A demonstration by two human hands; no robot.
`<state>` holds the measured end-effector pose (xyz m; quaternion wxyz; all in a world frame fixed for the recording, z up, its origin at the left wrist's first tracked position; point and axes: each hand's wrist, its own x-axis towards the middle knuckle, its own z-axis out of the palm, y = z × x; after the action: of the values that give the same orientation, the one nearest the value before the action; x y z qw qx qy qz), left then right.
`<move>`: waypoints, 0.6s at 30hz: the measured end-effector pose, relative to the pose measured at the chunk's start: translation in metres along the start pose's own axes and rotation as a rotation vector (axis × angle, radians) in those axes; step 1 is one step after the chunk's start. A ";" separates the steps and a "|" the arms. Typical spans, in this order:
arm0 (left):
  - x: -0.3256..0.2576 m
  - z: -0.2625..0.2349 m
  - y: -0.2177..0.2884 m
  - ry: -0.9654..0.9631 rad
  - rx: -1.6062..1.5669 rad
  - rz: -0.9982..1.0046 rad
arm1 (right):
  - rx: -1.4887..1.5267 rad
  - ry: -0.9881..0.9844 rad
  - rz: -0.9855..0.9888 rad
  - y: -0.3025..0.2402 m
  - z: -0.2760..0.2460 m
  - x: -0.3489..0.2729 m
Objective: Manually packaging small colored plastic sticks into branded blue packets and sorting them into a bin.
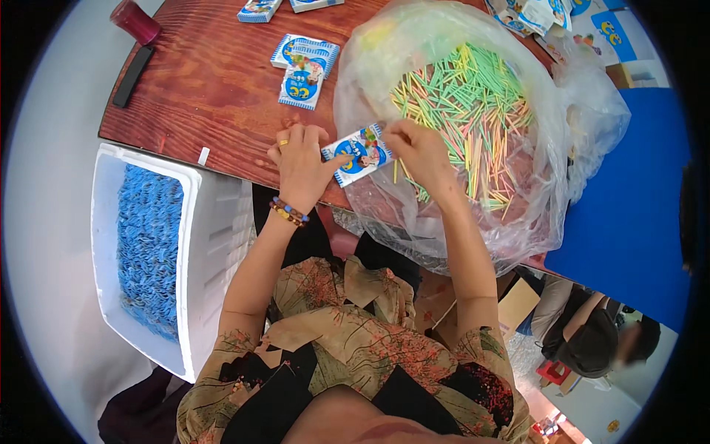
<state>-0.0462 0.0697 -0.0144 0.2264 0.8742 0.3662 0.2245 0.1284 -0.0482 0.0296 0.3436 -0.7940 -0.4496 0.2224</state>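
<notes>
Both the left hand (302, 169) and right hand (423, 152) are equally near one packet (366, 152): the left holds the end away from the plastic bag (364, 78) under its thumb; the right, fingers drawn narrow, is at the end facing the bag's sticks (473, 103), grip unclear. The packet lies between, at the bag's left edge, long axis slanting toward the sticks.

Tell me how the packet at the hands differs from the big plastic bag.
Size: the packet is small; the plastic bag is far larger. Look: the packet is printed white and blue, while the bag is see-through. State: the packet hides whatever it may hold, while the bag shows many thin sticks in green, yellow and pink. Both are at the near edge of the table.
</notes>
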 end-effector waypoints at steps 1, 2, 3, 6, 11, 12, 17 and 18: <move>-0.001 0.002 0.003 -0.018 0.082 0.040 | -0.008 -0.015 0.050 0.005 0.000 -0.010; 0.000 0.004 0.004 -0.013 0.083 0.033 | -0.014 -0.028 0.098 0.010 0.001 -0.017; 0.001 0.006 0.002 -0.018 0.090 0.044 | -0.004 -0.020 0.101 0.017 0.003 -0.021; 0.003 0.011 0.000 0.075 -0.006 0.116 | 0.087 0.038 0.031 0.034 0.009 -0.024; 0.005 0.001 0.005 0.195 0.107 0.253 | 0.096 0.060 -0.027 0.035 0.008 -0.023; 0.005 -0.002 0.006 0.195 0.018 0.245 | 0.102 0.063 -0.028 0.029 0.007 -0.024; 0.000 -0.022 0.020 0.098 -0.186 0.239 | 0.644 0.189 -0.075 0.009 0.015 -0.019; -0.001 -0.024 0.025 0.064 -0.338 0.154 | 0.644 0.194 -0.075 0.009 0.014 -0.019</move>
<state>-0.0468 0.0586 0.0188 0.3404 0.8416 0.2621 0.3274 0.1146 -0.0634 0.0148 0.6261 -0.6448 -0.3504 0.2636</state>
